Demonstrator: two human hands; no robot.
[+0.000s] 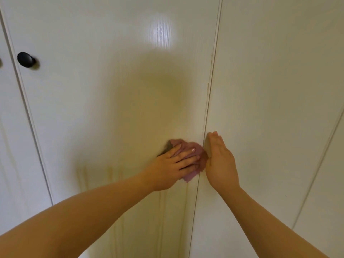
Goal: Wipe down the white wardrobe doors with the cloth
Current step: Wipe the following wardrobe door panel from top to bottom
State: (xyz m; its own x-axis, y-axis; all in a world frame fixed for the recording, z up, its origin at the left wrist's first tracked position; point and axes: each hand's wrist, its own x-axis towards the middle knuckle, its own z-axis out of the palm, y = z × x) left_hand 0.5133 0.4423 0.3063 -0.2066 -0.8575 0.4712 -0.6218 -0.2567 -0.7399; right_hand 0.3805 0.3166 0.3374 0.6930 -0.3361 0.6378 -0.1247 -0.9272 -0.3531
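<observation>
My left hand presses the mauve cloth flat, fingers straight, on the middle wardrobe door. My right hand, open and empty, rests just across the vertical seam. The door's long axis runs upward from the cloth, with the black knob well apart, up-left.

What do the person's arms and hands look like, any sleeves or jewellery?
The left forearm and right forearm are bare to the frame edge, no sleeves showing. The left hand and right hand wear no gloves, rings, watch or bracelet. A left fingernail looks pale and glossy.
</observation>
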